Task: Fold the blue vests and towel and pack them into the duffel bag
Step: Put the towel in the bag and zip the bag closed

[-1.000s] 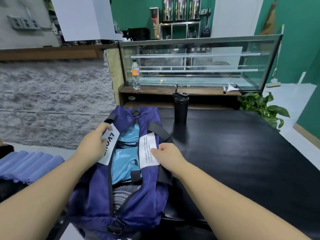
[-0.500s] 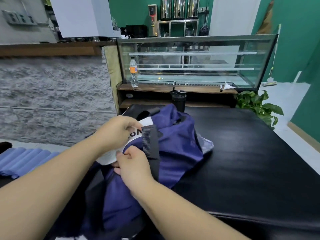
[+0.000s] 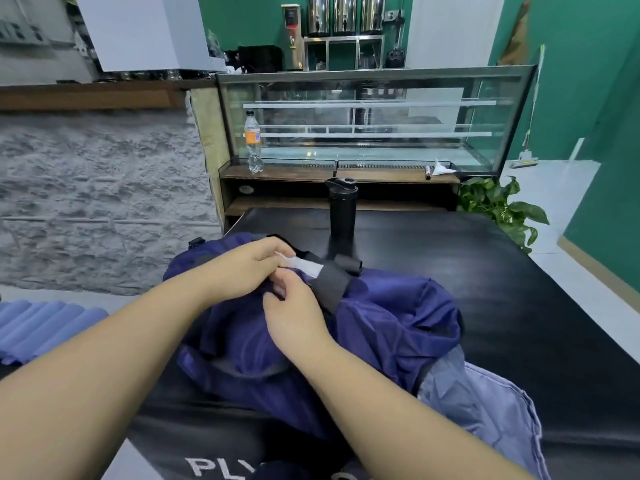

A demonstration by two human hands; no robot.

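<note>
Near right a pale blue cloth (image 3: 485, 407) pokes from the navy duffel bag (image 3: 391, 323) on the black table (image 3: 519, 289), both hands meeting on top, right hand (image 3: 294, 313) and left hand (image 3: 246, 268) pinching its white-tagged strap (image 3: 311, 268), black shaker bottle (image 3: 342, 209) just beyond.

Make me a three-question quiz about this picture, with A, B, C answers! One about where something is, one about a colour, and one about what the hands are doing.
1. Where does the black bottle stand?
A. on the black table, behind the bag
B. inside the glass case
C. on the floor

2. What colour is the duffel bag?
A. red
B. dark blue
C. yellow

3. What are the hands doing?
A. hanging idle
B. lifting the bottle
C. gripping the bag's handles

Answers:
1 A, it stands upright on the table just beyond the bag.
2 B, its fabric is dark blue.
3 C, the left hand and right hand meet at the black handles with the white tags.
</note>
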